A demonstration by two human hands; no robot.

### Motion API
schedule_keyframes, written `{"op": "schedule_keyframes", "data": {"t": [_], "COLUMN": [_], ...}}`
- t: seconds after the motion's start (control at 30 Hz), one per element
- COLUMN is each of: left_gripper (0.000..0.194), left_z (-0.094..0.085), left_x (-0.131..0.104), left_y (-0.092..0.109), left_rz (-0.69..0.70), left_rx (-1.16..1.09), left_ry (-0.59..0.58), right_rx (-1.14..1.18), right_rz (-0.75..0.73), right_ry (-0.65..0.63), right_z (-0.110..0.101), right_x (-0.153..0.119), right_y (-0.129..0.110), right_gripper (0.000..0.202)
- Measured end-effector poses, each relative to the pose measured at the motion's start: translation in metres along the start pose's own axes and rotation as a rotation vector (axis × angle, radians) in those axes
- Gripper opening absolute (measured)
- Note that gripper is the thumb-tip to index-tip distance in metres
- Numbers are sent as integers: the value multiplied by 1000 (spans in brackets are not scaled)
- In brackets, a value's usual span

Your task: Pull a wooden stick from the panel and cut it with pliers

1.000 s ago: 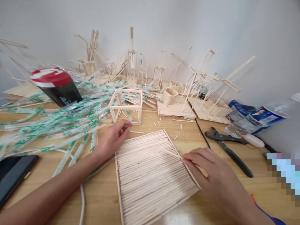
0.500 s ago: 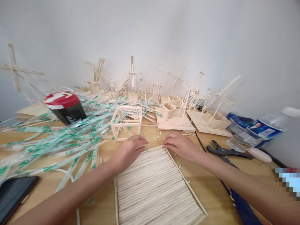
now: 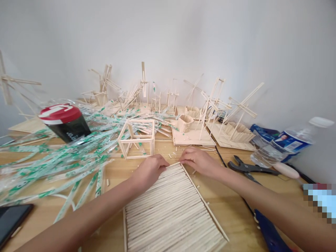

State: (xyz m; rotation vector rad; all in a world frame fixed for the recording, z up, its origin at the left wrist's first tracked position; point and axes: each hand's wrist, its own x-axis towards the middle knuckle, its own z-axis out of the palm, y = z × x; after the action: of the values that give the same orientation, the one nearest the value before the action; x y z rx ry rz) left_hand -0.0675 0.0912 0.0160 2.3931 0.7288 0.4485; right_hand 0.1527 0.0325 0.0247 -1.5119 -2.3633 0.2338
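Observation:
A flat panel of pale wooden sticks (image 3: 170,210) laid side by side lies on the wooden table (image 3: 231,206) in front of me. My left hand (image 3: 149,170) rests on the panel's far edge, fingers curled over the top stick. My right hand (image 3: 198,161) meets it at the panel's far right corner, fingertips pinching the end of that same thin stick (image 3: 175,163). Just beyond the hands stands an open cube frame of sticks (image 3: 136,139).
A heap of green-printed clear wrappers (image 3: 60,154) covers the left. A red-lidded black cup (image 3: 64,120) lies tipped there. Stick models (image 3: 217,115) line the back wall. Black pliers (image 3: 249,168), a water bottle (image 3: 283,143), a phone (image 3: 12,220) and a blue tool (image 3: 270,234) are nearby.
My right hand left the panel's right edge and came up to its far corner beside my left hand. Both hands now sit close together on the top stick. The view shifted slightly.

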Motion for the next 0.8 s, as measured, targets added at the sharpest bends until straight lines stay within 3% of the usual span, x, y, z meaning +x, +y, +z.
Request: {"op": "schedule_keyframes", "data": {"t": [0.23,0.4,0.8], "left_gripper": [27,25,28], "left_z": [-1,-5,-9], "left_x": [-2,-1,2], "left_y": [4,5,-16], "left_rz": [-74,-98,-167], "left_rx": [24,-15,-272], "left_ry": [43,7,-83], "right_rx": [12,20,-9], "right_rz": [-2,-5,-28], "right_ry": [-23,-33,-41], "right_z": [-2,-3,-4], "right_x": [2,3,5], "right_y": [4,6,6], "right_gripper": [16,15,16]}}
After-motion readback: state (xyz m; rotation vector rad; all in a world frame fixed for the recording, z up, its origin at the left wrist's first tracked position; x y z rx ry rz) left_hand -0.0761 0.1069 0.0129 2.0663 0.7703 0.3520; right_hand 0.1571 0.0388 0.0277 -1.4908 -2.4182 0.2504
